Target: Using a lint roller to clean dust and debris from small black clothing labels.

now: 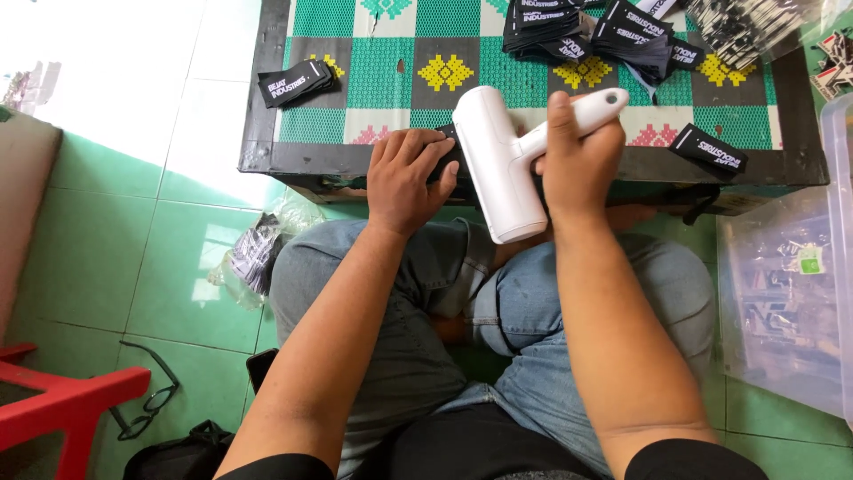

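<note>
My right hand [577, 160] grips the handle of a white lint roller [498, 164], whose barrel lies across the near edge of a low table [267, 156]. My left hand [404, 178] presses flat on a black fabric label [447, 151] at that edge, just left of the roller's barrel. The label is mostly hidden under my fingers and the roller. A single black label [708, 148] lies to the right of my right hand.
The table carries a green, grey and white patterned mat [391, 71]. A small stack of black labels [298, 82] sits at left, a large heap [586, 36] at the back. A clear plastic bin [800, 293] stands at right, a red stool [62, 404] and glasses [147, 400] at lower left.
</note>
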